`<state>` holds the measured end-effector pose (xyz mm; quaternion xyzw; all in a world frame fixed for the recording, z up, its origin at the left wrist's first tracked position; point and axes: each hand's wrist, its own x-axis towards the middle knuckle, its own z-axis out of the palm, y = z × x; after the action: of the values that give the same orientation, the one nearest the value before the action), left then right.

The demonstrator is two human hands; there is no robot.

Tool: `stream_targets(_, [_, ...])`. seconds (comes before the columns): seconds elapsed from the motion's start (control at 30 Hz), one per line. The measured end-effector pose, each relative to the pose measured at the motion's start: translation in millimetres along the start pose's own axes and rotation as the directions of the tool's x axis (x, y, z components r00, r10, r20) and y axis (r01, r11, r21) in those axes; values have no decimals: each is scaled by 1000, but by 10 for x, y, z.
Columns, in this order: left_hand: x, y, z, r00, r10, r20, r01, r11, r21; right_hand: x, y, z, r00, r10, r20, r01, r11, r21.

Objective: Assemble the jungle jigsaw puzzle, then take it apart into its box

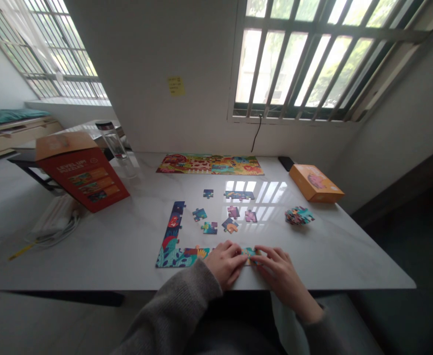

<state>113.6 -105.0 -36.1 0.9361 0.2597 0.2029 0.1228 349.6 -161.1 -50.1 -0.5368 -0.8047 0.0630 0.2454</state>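
An L-shaped joined part of a jigsaw puzzle (pixel 168 246) lies near the table's front edge, with sea-coloured pictures on it. Over the right end of its lower strip rests my left hand (pixel 223 262), fingers bent and pressed on the strip, covering part of it. My right hand (pixel 277 271) has thumb and fingertips closed on a teal puzzle piece (pixel 252 253) at that end; whether the piece is locked in cannot be made out. Beyond the hands lie loose pieces, among them a blue-green one (pixel 210 227), an orange-marked one (pixel 230 225) and a purple one (pixel 250 216).
A pile of puzzle pieces (pixel 299 216) lies to the right, before an orange box (pixel 315 183) and a dark phone-like object (pixel 285 163). A finished puzzle strip (pixel 211 164) lies along the back. At left stand a red box (pixel 86 172) and a glass bottle (pixel 113 141).
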Motion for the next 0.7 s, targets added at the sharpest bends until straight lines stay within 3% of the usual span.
stream_targets(0.4, [-11, -8, 10, 1000, 4, -3, -4, 1000, 6, 19, -65, -18, 999, -17, 28, 18, 999, -33])
stream_targets(0.57, [-19, -5, 1, 999, -4, -45, 2, 999, -45, 179, 36, -184, 994, 5, 108, -28, 978, 206])
stream_targets(0.7, [-26, -31, 18, 997, -9, -77, 1, 995, -101, 538, 303, -205, 987, 47, 156, -99, 931, 350])
